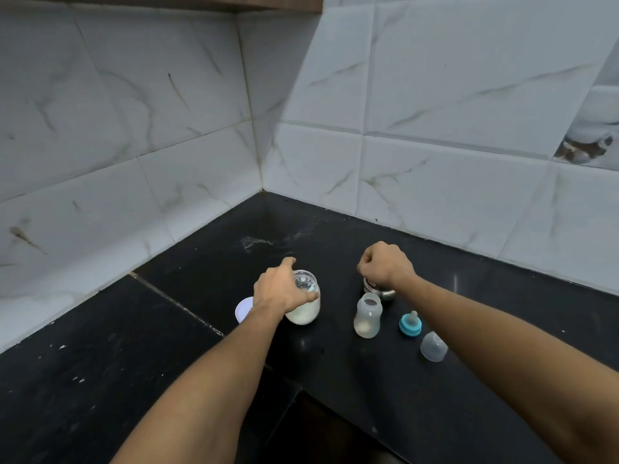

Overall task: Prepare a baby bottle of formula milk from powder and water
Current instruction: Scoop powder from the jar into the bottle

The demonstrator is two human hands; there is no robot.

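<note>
Well, the bottle [367, 316] stands open on the table [167, 363], out from the back corner and closer to the front edge. It has a little powder in the bottom. It looks like thin, see-through plastic, so it is light and may tip with a small bump. The best place to hold it is round the narrow middle, and not too hard, because the sides may squash.

Just beside it, toward the right edge, lies the teat [410, 324] with its blue ring. It looks soft on top and hard at the ring, so the ring is the part to pick up. The clear cap [433, 346] lies near it.

Just behind the bottle is a small steel pot [385, 294]. The right hand [385, 266] is over it with fingers curled tight. I cannot tell if they hold something.

Toward the left edge, the left hand [281, 289] holds the powder jar [306, 309], with its fingers [306, 298] wrapped round the top. The jar's white lid [244, 309] lies next to it.
</note>
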